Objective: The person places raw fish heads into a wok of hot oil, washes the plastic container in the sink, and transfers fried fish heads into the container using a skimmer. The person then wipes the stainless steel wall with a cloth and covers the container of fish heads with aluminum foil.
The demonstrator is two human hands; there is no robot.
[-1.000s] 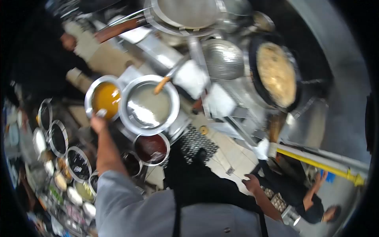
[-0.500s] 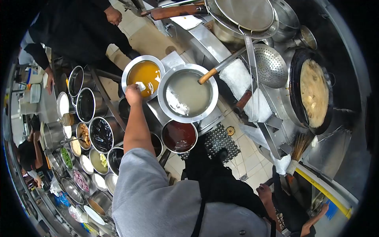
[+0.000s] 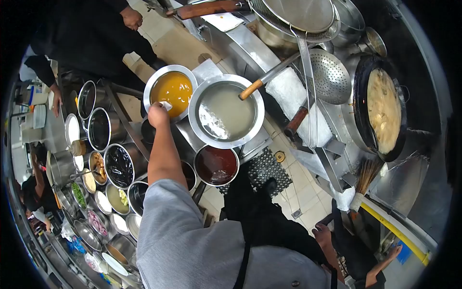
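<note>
Bowl of yellow liquid (image 3: 147, 92) sits left of centre in the upper half; at its lower-left rim I see the left hand (image 3: 159, 116) pinched closed on a small white thing (image 3: 166, 105). To the right stands 1 larger bowl of cloudy liquid (image 3: 193, 112). Lower right, I cannot tell how far the right hand (image 3: 322, 234) is open or whether it holds anything.

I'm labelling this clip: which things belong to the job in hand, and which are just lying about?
In the job, it seems: left hand, white item in its grip, orange liquid, bowl around that liquid.
Apparently just lying about: skimmer, brush, strainer.
</note>
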